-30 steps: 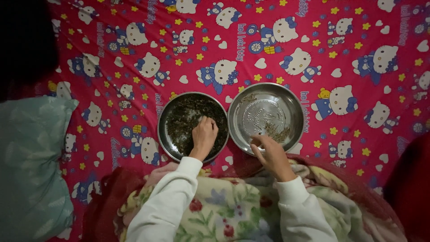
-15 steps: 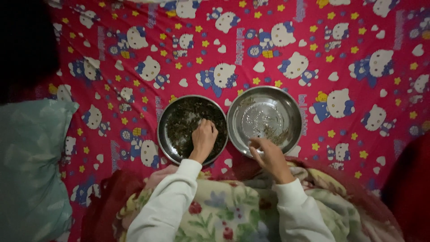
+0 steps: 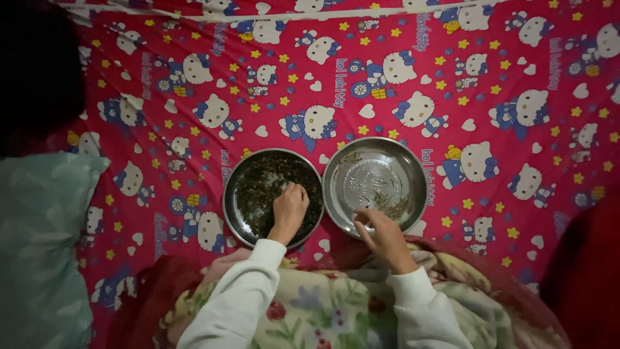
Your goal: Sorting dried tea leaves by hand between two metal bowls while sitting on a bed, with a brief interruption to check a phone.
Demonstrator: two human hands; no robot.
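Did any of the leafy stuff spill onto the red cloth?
No, nothing stands out. The dark leaves sit inside the left plate, a few bits lie in the right plate, and the red cloth looks clean.

A bed sheet (image 3: 452,77), red with cartoon cats, hearts and yellow stars, covers the surface. Two round metal plates sit on it, touching: the left plate (image 3: 236,194) full of dark leaves (image 3: 258,187), the right plate (image 3: 413,174) nearly bare. A pale pillow (image 3: 39,258) lies at the left edge.
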